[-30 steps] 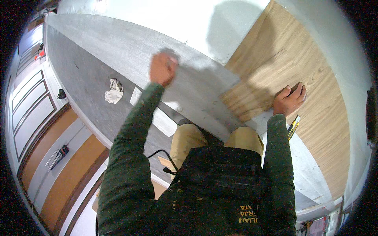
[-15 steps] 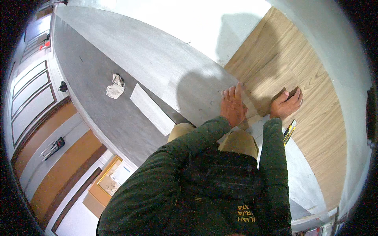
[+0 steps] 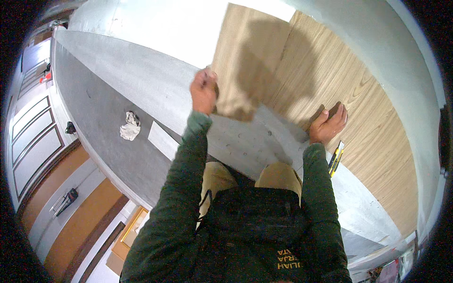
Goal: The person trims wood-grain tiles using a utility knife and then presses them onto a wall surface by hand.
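Observation:
My left hand (image 3: 204, 92) is closed on the left edge of a wood-look plank piece (image 3: 231, 52), lifted at a slant over the grey floor strip (image 3: 141, 63); its fingertips are slightly blurred. My right hand (image 3: 328, 123) rests on the wood-look planks (image 3: 358, 151), fingers curved and apart from the thumb, nothing visible in it. A yellow-and-black utility knife (image 3: 336, 158) with its blade showing lies just below that hand. My shadow falls across both the piece and the planks.
A crumpled white cloth (image 3: 130, 126) and a pale strip (image 3: 160, 141) lie on the darker grey floor to the left. A pale wall (image 3: 415, 118) curves along the right. Panelled doors (image 3: 35, 127) and a gold-framed item (image 3: 131, 228) stand at the left.
My left hand came down beside my right, then moved up and left, raising the plank piece. The grey floor shows where wood-look surface was. My right hand stays on the planks.

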Action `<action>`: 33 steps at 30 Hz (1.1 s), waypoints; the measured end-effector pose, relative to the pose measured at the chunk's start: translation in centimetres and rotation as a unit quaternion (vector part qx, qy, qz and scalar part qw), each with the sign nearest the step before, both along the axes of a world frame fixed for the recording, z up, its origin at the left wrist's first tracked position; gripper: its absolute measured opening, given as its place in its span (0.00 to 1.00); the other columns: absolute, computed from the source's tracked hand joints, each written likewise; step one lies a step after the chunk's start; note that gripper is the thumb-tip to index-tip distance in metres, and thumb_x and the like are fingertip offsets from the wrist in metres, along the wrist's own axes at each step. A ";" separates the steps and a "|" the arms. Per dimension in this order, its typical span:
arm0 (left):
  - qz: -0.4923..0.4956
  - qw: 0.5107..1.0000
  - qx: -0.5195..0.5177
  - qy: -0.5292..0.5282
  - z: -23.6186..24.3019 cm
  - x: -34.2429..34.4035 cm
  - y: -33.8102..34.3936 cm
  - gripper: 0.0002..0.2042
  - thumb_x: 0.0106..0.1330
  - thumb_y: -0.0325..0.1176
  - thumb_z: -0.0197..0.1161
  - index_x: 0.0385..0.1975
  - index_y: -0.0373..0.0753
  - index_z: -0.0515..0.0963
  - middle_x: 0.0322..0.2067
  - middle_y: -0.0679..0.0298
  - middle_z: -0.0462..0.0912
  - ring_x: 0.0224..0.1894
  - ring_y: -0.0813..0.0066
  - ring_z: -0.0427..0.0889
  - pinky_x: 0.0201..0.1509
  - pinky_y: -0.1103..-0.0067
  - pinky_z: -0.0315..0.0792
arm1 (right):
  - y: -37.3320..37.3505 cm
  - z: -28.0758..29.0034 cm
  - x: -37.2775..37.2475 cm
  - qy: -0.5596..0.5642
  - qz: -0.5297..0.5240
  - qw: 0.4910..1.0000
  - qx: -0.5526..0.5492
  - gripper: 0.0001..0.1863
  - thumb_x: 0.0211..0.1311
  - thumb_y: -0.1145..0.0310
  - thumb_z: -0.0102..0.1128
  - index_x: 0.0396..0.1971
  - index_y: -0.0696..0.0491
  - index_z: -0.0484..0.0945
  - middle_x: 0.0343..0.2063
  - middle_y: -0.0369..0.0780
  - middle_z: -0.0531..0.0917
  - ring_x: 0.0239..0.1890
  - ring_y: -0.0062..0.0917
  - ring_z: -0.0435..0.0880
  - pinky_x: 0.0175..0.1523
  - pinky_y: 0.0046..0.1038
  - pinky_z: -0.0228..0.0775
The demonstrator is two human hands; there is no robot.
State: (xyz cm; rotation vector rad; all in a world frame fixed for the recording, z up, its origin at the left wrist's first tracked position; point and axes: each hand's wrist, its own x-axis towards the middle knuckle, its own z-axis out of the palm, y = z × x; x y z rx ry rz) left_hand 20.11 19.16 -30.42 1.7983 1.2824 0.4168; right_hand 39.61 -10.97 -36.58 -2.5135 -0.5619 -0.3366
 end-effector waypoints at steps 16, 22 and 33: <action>0.007 0.988 -0.139 -0.063 -5.4 8.1 9.3 0.08 0.70 0.31 0.60 0.41 0.35 0.81 0.25 0.72 0.78 0.21 0.84 0.69 0.25 0.83 0.65 | 0.0 -0.1 -0.1 0.028 -0.014 0.999 -0.031 0.28 0.66 0.58 0.54 0.60 0.60 0.70 0.60 0.55 0.71 0.63 0.54 0.66 0.66 0.54 0.58; 0.006 0.982 -0.170 -0.085 -6.5 7.7 8.8 0.10 0.69 0.32 0.61 0.42 0.32 0.82 0.24 0.71 0.77 0.23 0.85 0.70 0.27 0.83 0.65 | 0.2 0.4 -0.3 0.050 -0.023 0.997 -0.047 0.26 0.66 0.62 0.54 0.59 0.62 0.70 0.61 0.54 0.70 0.64 0.52 0.64 0.68 0.51 0.56; -0.020 0.975 0.198 0.099 -5.7 10.4 5.4 0.10 0.66 0.34 0.60 0.39 0.36 0.81 0.40 0.53 0.80 0.41 0.53 0.78 0.49 0.62 0.72 | 0.2 0.1 -0.4 0.037 -0.015 0.998 -0.042 0.28 0.66 0.57 0.57 0.60 0.60 0.70 0.61 0.55 0.69 0.65 0.54 0.64 0.67 0.54 0.57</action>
